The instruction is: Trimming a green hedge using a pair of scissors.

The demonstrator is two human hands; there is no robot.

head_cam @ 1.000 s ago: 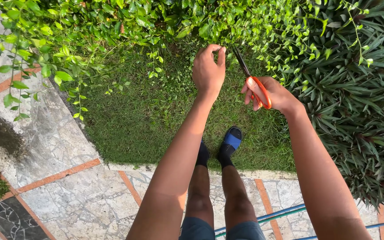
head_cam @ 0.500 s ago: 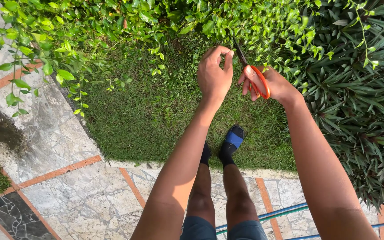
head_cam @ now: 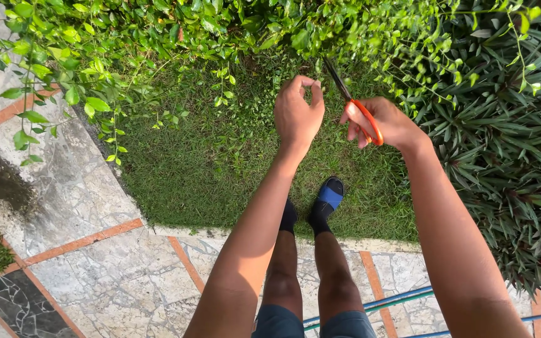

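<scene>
One orange-handled scissors (head_cam: 353,103), blades dark.

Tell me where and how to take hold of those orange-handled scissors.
Grip the scissors by the orange loops, coming from the lower right, as the right hand does. The dark blades point up and left into the hedge, near the left hand, so that end is sharp and buried in leaves.

1. Both arms are bare from shoulder to wrist, with no sleeves; the left hand (head_cam: 298,116) and right hand (head_cam: 383,122) wear no gloves, rings or watch.
2. Dark blue shorts (head_cam: 311,324) show at the bottom edge; the legs are bare below them.
3. Black socks; a blue-strapped sandal (head_cam: 329,195) on one foot.
</scene>
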